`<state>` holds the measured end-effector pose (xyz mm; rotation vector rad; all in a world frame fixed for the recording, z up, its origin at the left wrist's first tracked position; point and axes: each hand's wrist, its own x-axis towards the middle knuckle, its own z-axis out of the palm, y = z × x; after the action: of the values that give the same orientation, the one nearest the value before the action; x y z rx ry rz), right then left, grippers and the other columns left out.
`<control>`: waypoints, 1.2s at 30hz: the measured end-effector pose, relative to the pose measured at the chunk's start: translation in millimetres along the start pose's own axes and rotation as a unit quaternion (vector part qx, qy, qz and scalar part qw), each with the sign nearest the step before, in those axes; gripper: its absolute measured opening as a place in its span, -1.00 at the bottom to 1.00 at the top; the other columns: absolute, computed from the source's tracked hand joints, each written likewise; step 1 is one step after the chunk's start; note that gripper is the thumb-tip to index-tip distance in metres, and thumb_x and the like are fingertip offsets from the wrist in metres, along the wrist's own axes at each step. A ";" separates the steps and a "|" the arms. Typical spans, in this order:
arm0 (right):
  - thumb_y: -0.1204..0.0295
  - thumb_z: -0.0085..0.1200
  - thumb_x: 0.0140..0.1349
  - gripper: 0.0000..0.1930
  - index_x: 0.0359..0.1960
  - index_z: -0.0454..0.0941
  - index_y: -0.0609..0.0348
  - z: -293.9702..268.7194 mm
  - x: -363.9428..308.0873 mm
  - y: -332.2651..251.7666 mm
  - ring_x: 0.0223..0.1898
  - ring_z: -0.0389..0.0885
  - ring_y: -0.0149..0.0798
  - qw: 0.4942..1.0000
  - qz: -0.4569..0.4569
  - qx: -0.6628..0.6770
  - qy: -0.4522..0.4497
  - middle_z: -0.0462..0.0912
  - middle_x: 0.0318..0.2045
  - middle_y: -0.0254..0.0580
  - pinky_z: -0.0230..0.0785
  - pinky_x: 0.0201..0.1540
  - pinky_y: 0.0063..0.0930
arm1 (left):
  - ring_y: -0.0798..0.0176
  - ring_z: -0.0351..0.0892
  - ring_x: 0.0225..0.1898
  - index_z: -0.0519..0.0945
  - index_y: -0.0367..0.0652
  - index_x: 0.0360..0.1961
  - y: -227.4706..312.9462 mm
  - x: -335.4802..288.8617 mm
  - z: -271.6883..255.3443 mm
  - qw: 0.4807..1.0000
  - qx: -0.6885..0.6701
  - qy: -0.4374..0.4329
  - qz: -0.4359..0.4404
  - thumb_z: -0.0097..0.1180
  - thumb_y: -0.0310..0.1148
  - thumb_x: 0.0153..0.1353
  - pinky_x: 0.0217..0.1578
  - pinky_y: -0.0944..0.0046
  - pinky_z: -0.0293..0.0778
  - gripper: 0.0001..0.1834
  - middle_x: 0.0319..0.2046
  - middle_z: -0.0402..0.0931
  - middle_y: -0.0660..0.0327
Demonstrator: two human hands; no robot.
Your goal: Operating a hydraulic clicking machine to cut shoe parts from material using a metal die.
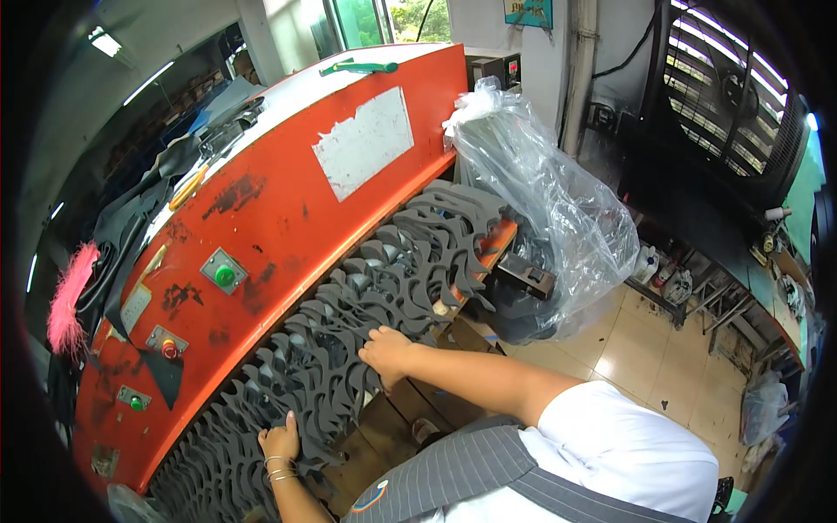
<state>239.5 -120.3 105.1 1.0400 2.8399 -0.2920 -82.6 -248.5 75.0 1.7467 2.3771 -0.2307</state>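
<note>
Many dark grey, crescent-shaped pieces (314,383), foam-like in look, are packed in long rows along the front of a red machine. My right hand (386,353) rests at the near edge of the rows, its fingers curled over some of these pieces. Farther left and nearer to me, my left hand (281,438) touches the pieces with its thumb raised apart from the fingers. Bracelets circle the left wrist. The undersides of both hands are hidden.
The machine's red panel (288,200) carries a green button (224,275) and a red knob (169,349). On its white top lies a green-handled tool (357,67). A clear plastic bag (558,192) stands past the rows' far end. A large fan (732,87) stands at right.
</note>
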 end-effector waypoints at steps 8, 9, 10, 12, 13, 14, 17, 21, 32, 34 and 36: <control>0.09 0.39 -0.26 -0.41 -0.14 0.57 0.07 9.9 -11.2 -9.7 0.01 0.45 -0.23 1.000 0.000 -0.004 0.006 0.64 -0.20 -0.37 0.20 0.08 -0.37 | -0.23 0.57 -0.17 0.67 -0.41 -0.46 12.1 -30.2 6.5 0.999 -0.007 0.028 -0.046 -0.50 0.12 0.40 0.12 0.01 0.23 -0.15 -0.39 0.61 -0.20; 0.09 0.39 -0.26 -0.41 -0.14 0.57 0.06 8.2 -10.0 -10.4 0.00 0.46 -0.23 1.000 -0.004 -0.005 -0.001 0.64 -0.20 -0.37 0.20 0.08 -0.36 | -0.23 0.57 -0.17 0.67 -0.41 -0.46 11.9 -30.7 7.2 0.998 -0.008 0.026 -0.049 -0.50 0.12 0.40 0.12 0.01 0.23 -0.15 -0.39 0.61 -0.20; 0.09 0.39 -0.26 -0.41 -0.14 0.57 0.06 6.6 -8.3 -9.2 0.00 0.46 -0.23 1.000 -0.008 -0.005 -0.004 0.64 -0.20 -0.37 0.20 0.08 -0.36 | -0.23 0.57 -0.20 0.67 -0.41 -0.48 11.5 -30.5 7.4 0.998 -0.012 0.040 -0.047 -0.46 0.11 0.40 0.09 0.01 0.25 -0.18 -0.41 0.61 -0.19; -0.01 0.42 -0.27 -0.32 -0.08 0.56 0.06 3.7 -2.3 -2.1 0.03 0.48 -0.20 1.000 -0.004 0.004 -0.017 0.63 -0.11 -0.30 0.19 0.13 -0.34 | -0.23 0.58 -0.22 0.67 -0.40 -0.51 13.1 -25.3 1.1 0.997 -0.017 0.053 -0.052 -0.42 0.10 0.40 0.06 0.02 0.28 -0.20 -0.44 0.61 -0.19; 0.05 0.42 -0.26 -0.36 -0.10 0.56 0.08 9.5 -2.8 1.3 0.01 0.49 -0.18 1.000 -0.010 0.018 0.003 0.63 -0.14 -0.28 0.20 0.12 -0.33 | -0.23 0.57 -0.25 0.66 -0.41 -0.53 17.0 -24.9 -3.7 0.997 -0.029 0.050 -0.040 -0.38 0.09 0.39 0.03 0.01 0.29 -0.21 -0.46 0.60 -0.18; 0.05 0.42 -0.26 -0.36 -0.10 0.56 0.08 15.4 -5.1 3.7 0.01 0.49 -0.18 1.000 -0.018 0.022 -0.007 0.63 -0.14 -0.28 0.20 0.12 -0.33 | -0.23 0.57 -0.28 0.65 -0.41 -0.56 19.1 -24.0 -3.9 0.998 -0.042 0.047 -0.030 -0.34 0.07 0.38 0.01 0.00 0.30 -0.23 -0.48 0.60 -0.17; 0.10 0.37 -0.26 -0.38 -0.13 0.55 0.15 14.6 -14.0 5.8 -0.03 0.49 -0.15 0.999 -0.022 0.042 0.022 0.60 -0.17 -0.19 0.22 0.07 -0.29 | -0.27 0.56 -0.37 0.63 -0.41 -0.62 15.5 -24.7 3.1 0.997 -0.049 0.054 -0.029 -0.30 0.08 0.37 -0.08 -0.03 0.35 -0.23 -0.53 0.57 -0.19; 0.03 0.35 -0.16 -0.31 -0.05 0.51 0.27 -12.5 -18.1 27.5 0.03 0.48 -0.02 0.974 -0.105 0.161 -0.120 0.57 -0.07 -0.01 0.24 0.13 -0.19 | -0.30 0.57 -0.32 0.65 -0.38 -0.53 -10.4 -14.4 -8.0 0.988 -0.132 -0.072 -0.043 -0.20 0.16 0.30 -0.20 -0.10 0.41 -0.26 -0.44 0.59 -0.20; 0.33 0.34 -0.09 -0.58 -0.14 0.65 0.17 -50.4 171.2 116.9 -0.02 0.63 -0.06 0.997 0.057 0.007 -0.053 0.64 -0.07 -0.06 0.50 -0.04 -0.23 | 0.03 0.52 -0.29 0.62 -0.01 -0.23 176.0 137.4 -53.6 0.894 -0.261 0.207 0.301 0.26 -0.19 0.11 -0.26 0.08 0.47 -0.76 -0.40 0.43 0.17; 0.32 0.31 -0.10 -0.61 -0.16 0.66 0.10 -58.4 185.1 106.3 -0.05 0.63 -0.07 0.993 0.057 -0.024 -0.099 0.66 -0.11 -0.11 0.50 -0.06 -0.22 | 0.05 0.50 -0.31 0.63 -0.05 -0.24 189.1 166.0 -31.4 0.882 -0.255 0.227 0.325 0.30 -0.22 0.06 -0.29 0.10 0.45 -0.74 -0.42 0.44 0.16; 0.26 0.30 -0.15 -0.64 -0.23 0.69 0.03 -57.8 192.7 110.0 -0.21 0.69 -0.14 0.986 0.053 -0.045 -0.149 0.72 -0.25 -0.24 0.54 -0.18 -0.26 | 0.06 0.50 -0.28 0.62 -0.07 -0.31 193.7 178.6 -20.4 0.885 -0.202 0.232 0.348 0.30 -0.23 0.03 -0.27 0.11 0.44 -0.77 -0.42 0.45 0.19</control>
<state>162.4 95.4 114.5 1.0287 2.4996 -0.2815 49.1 -20.8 49.1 2.4456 1.6542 0.8000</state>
